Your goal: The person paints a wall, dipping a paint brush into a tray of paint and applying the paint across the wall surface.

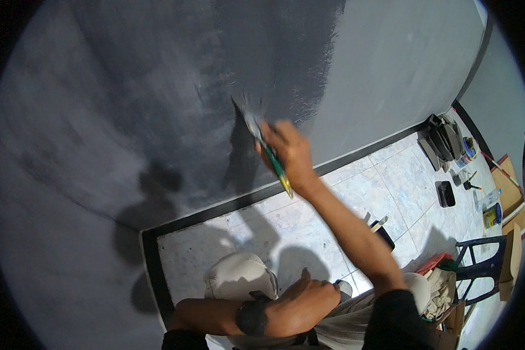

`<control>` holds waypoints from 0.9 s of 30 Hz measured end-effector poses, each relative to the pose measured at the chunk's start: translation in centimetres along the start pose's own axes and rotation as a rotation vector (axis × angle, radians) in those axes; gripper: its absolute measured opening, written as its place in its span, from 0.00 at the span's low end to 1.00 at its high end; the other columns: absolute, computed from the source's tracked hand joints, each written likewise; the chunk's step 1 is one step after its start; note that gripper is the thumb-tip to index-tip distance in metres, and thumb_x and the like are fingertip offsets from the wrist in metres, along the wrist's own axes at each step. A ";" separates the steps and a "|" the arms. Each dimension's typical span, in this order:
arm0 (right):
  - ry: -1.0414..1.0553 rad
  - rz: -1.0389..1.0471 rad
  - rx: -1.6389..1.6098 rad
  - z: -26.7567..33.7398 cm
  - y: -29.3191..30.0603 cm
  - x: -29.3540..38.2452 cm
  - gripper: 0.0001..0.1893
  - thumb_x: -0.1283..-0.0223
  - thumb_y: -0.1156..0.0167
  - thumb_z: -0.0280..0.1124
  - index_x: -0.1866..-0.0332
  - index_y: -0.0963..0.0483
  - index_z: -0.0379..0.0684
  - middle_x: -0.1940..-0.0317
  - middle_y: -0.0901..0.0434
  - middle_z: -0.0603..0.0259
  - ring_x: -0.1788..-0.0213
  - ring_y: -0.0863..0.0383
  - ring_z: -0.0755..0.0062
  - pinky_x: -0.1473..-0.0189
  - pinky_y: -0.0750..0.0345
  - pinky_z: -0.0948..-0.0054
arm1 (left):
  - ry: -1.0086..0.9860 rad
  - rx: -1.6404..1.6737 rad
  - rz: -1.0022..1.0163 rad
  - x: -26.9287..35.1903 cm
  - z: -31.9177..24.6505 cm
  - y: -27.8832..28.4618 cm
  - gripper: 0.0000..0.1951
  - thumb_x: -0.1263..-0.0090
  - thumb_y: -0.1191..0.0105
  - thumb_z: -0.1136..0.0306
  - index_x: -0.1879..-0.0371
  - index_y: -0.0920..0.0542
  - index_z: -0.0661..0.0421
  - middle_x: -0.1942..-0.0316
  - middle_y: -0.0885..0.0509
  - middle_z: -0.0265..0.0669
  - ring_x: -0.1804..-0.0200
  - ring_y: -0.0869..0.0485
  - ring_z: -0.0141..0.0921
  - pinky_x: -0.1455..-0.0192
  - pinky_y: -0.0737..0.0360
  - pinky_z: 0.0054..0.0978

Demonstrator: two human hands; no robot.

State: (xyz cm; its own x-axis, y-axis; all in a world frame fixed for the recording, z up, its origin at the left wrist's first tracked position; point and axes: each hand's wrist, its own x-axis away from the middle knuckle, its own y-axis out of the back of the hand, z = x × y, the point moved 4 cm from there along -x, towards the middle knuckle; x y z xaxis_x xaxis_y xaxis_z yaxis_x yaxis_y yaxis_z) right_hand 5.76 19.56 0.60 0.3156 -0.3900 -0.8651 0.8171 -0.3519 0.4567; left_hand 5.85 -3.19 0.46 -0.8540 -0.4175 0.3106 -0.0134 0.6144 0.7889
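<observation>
In my right hand is a paintbrush with a green handle and a yellow end. Its bristles point up at the wall and look blurred; whether they touch the surface I cannot tell. Around the brush the wall is coated in dark grey paint, with a rough edge against a lighter grey area to the right. My left hand lies low in front of my body, near my lap, with a dark band on the wrist. Its fingers are curled under and partly hidden, so their grip is unclear.
A dark baseboard borders the tiled floor. Behind my right forearm sits a black tray with a brush on it. Farther right are another black tray, a tub, a plastic bottle and a dark plastic chair.
</observation>
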 end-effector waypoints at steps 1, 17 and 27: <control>-0.121 -0.064 -0.096 -0.2 -1.3 3.2 0.17 0.42 0.30 0.25 0.47 0.18 0.36 0.66 0.22 0.51 0.66 0.18 0.52 0.63 0.20 0.62 | 0.000 0.003 0.002 0.2 -0.2 -0.4 0.16 0.35 0.44 0.75 0.50 0.23 0.70 0.60 0.15 0.55 0.52 0.12 0.52 0.37 0.23 0.60; 0.153 -0.598 -0.132 4.5 4.5 -10.9 0.16 0.43 0.27 0.27 0.51 0.19 0.36 0.70 0.21 0.53 0.69 0.17 0.55 0.68 0.22 0.63 | 0.013 0.066 -0.159 1.5 0.6 -1.1 0.06 0.35 0.42 0.74 0.62 0.19 0.62 0.64 0.14 0.49 0.58 0.11 0.49 0.42 0.21 0.57; -0.609 0.094 -0.215 0.3 -6.1 14.9 0.08 0.39 0.32 0.27 0.58 0.17 0.34 0.68 0.17 0.46 0.68 0.14 0.53 0.63 0.20 0.60 | 0.014 -0.033 -0.014 1.4 -0.3 -1.0 0.21 0.36 0.40 0.74 0.46 0.25 0.71 0.59 0.14 0.55 0.52 0.12 0.54 0.43 0.20 0.58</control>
State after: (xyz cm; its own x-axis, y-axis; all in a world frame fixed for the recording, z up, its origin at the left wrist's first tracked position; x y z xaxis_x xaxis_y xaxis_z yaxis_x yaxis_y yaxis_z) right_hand 5.36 15.57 -15.01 0.1122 -0.8457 -0.5217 0.8975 -0.1392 0.4186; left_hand 4.81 -4.63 0.31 -0.8464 -0.4353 0.3068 -0.0080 0.5864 0.8100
